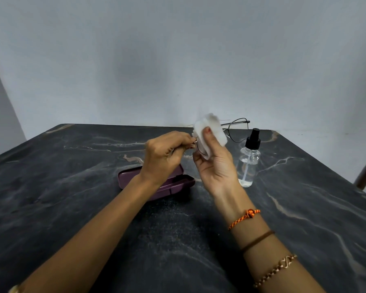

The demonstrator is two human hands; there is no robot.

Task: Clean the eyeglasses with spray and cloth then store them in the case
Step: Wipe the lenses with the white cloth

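Wiping under way: right hand (215, 163) is pinching the cloth (211, 132) around one lens of the glasses (238, 132), while left hand (167, 155) is gripping the frame at its near end, both held above the table (72, 208). Case (173, 182) is lying open below; spray (248, 163) is standing just right. Risks: thin wire frame is likely bending if the pinch is twisting; an elbow swing is threatening to tip the spray.

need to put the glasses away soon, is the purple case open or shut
Open: the purple case lies on the table with its lid raised behind the left hand.
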